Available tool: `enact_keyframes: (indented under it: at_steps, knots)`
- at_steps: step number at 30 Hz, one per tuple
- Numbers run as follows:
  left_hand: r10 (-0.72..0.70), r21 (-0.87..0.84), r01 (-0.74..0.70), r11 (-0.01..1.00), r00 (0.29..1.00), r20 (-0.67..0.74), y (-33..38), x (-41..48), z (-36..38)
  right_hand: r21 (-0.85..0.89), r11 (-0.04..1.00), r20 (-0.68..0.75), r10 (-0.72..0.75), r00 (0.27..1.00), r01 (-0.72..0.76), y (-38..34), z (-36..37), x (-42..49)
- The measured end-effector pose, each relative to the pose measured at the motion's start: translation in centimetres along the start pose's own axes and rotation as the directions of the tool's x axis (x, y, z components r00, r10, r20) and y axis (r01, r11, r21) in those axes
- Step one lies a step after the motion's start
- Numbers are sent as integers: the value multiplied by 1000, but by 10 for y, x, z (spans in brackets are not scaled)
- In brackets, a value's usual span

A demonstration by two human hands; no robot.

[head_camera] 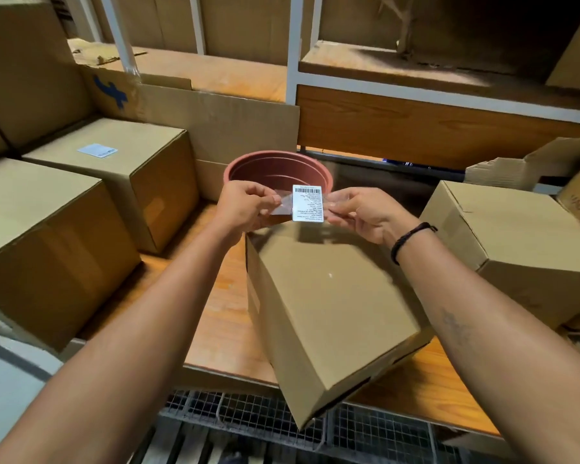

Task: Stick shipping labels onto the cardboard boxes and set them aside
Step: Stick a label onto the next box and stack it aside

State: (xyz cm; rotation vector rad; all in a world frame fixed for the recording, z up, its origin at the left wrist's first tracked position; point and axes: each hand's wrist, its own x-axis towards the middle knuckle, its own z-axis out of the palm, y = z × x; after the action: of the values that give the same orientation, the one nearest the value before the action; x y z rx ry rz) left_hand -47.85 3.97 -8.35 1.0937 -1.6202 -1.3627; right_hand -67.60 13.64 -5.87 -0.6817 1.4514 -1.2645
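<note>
Setting: warehouse shelving with a wooden bench [228,316] in front, cartons stacked left and right, a wire-mesh rack below the bench edge.

Label: a white shipping label [307,203] with a barcode along its top, held in the air above the far edge of the unlabelled box [329,306]; it sits on or behind a clear film whose edges stick out on both sides, though glare makes it hard to tell whether that is backing or tape.

Left hand: the left hand [245,205] is closed in a fingertip pinch on the film's left edge.

Right hand: the right hand [365,214] pinches the film's right edge the same way, wrist carrying a dark band.

Box in hand: skewed on the bench, one corner hanging over the front edge, top face bare.

Done already: a box [114,169] at the left carries a pale label [97,150] on top.

Behind: a terracotta-coloured pot [278,169] stands just beyond the hands.

Handling: the label is likely feather-light, floppy and tacky; hold only the margins, keep it taut and lay one edge first. The box looks stiff and light enough to lift by its opposite sides.
</note>
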Motion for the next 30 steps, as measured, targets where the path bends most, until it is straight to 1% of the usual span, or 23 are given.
enact_keyframes:
  at_steps: [3, 6, 8, 10, 16, 19, 21, 24, 25, 28, 29, 30]
  knots:
    - [-15, 44, 18, 999, 998, -63, -8, 24, -10, 2, 1000, -40, -22, 999, 22, -5, 15, 27]
    - [-47, 52, 53, 997, 994, -100, -14, 51, -19, -60, 997, -111, -46, 993, 39, -7, 27, 58]
    - [-60, 72, 66, 995, 994, -91, -17, 68, -23, -113, 993, -203, -47, 978, 25, -11, 32, 80]
    - [-66, 118, 73, 990, 996, -63, -21, 86, -26, -137, 990, -262, -56, 963, 21, -15, 36, 97]
    - [-14, 346, 39, 937, 997, -73, -32, 135, -30, -241, 970, -342, -58, 938, -28, -25, 47, 136]
    - [68, 509, -16, 861, 994, -83, -36, 151, -28, -341, 938, -359, -74, 930, -57, -24, 50, 151]
    - [77, 591, -29, 806, 995, -57, -39, 159, -25, -472, 879, -332, -103, 938, -71, -20, 53, 159]
    - [61, 719, -63, 692, 998, 29, -45, 165, -17, -665, 745, -275, -178, 945, -53, -12, 58, 171]
    - [67, 759, -90, 644, 996, 62, -46, 166, -14, -721, 691, -255, -191, 948, -55, -10, 60, 175]
    - [94, 864, -171, 473, 985, 144, -52, 169, -11, -867, 494, -164, -147, 976, -71, -4, 63, 179]
    - [98, 889, -198, 412, 980, 173, -54, 170, -11, -887, 457, -149, -140, 979, -69, -3, 64, 179]
    - [85, 906, -222, 361, 975, 205, -55, 170, -12, -892, 446, -148, -140, 979, -71, -3, 64, 179]
